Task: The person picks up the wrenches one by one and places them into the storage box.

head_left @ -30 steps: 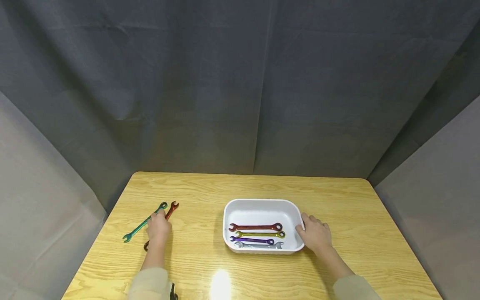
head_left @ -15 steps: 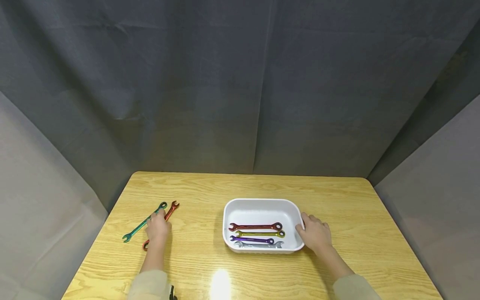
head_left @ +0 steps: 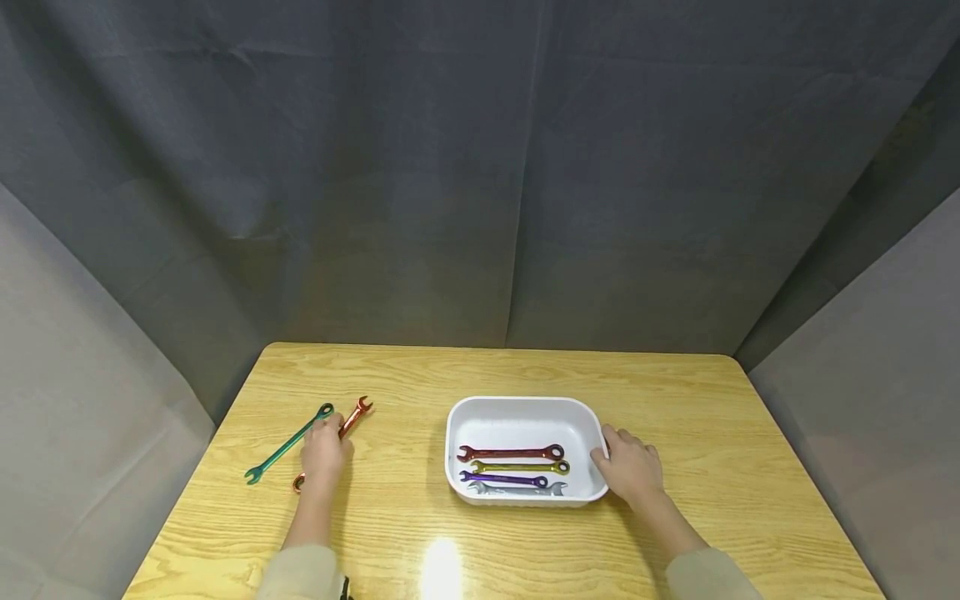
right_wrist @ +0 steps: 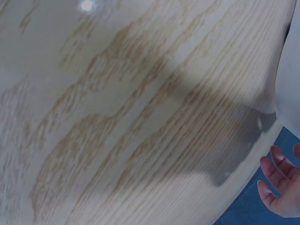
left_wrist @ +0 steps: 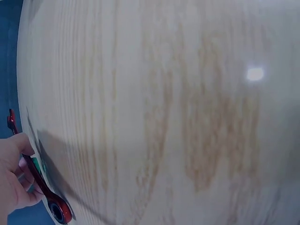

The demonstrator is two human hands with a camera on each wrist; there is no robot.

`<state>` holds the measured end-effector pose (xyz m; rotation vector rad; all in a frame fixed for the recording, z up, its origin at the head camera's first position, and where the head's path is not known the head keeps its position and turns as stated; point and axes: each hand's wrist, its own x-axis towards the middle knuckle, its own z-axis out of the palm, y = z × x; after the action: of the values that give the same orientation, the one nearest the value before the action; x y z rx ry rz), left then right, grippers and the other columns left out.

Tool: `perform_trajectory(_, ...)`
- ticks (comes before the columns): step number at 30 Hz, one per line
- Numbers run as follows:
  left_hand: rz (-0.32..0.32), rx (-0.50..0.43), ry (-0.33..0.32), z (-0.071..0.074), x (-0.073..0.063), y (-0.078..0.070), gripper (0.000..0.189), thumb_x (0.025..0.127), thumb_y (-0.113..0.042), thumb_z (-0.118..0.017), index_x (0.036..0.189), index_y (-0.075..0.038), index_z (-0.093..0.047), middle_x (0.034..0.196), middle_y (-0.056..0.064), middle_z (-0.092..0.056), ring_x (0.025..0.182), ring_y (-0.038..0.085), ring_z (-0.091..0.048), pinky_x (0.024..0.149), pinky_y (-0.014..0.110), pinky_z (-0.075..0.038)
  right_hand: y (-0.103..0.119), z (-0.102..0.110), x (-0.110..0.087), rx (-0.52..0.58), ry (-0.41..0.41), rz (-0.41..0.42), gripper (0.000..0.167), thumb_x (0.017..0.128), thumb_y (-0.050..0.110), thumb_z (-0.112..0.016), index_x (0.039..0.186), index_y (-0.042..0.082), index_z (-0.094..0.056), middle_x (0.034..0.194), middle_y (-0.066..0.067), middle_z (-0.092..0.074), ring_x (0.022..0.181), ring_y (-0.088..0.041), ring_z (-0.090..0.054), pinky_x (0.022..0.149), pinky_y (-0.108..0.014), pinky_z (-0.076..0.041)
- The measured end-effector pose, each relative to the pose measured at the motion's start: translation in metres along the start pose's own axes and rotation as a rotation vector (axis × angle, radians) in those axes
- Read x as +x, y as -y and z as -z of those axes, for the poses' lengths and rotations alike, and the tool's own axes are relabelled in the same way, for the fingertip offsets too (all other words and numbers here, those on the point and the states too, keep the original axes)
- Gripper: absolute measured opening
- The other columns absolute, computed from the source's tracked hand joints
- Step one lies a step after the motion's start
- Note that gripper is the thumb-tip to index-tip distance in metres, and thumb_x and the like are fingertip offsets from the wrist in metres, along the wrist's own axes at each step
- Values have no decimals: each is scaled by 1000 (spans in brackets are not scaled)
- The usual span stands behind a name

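My left hand (head_left: 324, 450) pinches a red combination wrench (head_left: 352, 421) by its middle. The left wrist view shows thumb and fingers on the shank, with the wrench's ring end (left_wrist: 59, 210) pointing down and a shadow beside it. A green wrench (head_left: 283, 454) lies on the table just left of that hand. My right hand (head_left: 632, 467) holds the right wall of a white tray (head_left: 525, 403), its thumb over the rim. Inside the tray lie a dark red wrench (head_left: 510, 453), a yellow wrench (head_left: 521, 468), a purple wrench (head_left: 504, 480) and a silver wrench (head_left: 517, 490).
A wood-grain table (head_left: 405, 533) carries everything, with rounded far corners. Behind it hangs a dark grey curtain (head_left: 420, 208), and pale panels (head_left: 82, 417) flank it on both sides. Between the left hand and the tray runs a stretch of table surface.
My left hand has shifted slightly right with the red wrench, away from the green one. The right hand and the tray stay where they were.
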<state>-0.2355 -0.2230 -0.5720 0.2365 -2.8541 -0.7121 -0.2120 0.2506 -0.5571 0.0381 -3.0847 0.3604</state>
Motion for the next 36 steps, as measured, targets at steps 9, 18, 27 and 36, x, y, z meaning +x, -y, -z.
perform_trajectory(9, -68, -6, -12, 0, -1, -15, 35, 75, 0, -67, 109, 0, -58, 99, 24, -56, 93, 43, -53, 68, 52, -48, 1, 1, 1, -1, -2, -1, 42, 86, 32, -47, 118, 6, -52, 103, -20, -59, 96, -42, -55, 81, -58, -38)
perform_trajectory(18, -136, -3, -10, -2, 0, -31, 35, 77, -3, -68, 110, -2, -58, 99, 21, -56, 87, 38, -53, 68, 47, -49, 1, 1, 1, -7, -16, 7, 39, 86, 32, -48, 114, 6, -53, 98, -17, -59, 91, -40, -56, 78, -56, -40)
perform_trajectory(27, -184, -2, -3, -3, -2, -52, 37, 78, -3, -68, 113, -5, -58, 98, 17, -56, 85, 34, -54, 64, 45, -49, 3, 3, 0, -7, -19, 1, 39, 86, 32, -47, 115, 7, -53, 99, -16, -60, 93, -39, -57, 80, -55, -40)
perform_trajectory(36, -242, -20, 7, -4, -4, -71, 36, 78, -4, -69, 113, -6, -60, 94, 13, -57, 84, 30, -54, 65, 41, -49, 2, 2, 0, -16, -17, 0, 37, 86, 32, -48, 113, 8, -54, 96, -15, -59, 91, -39, -57, 79, -55, -40)
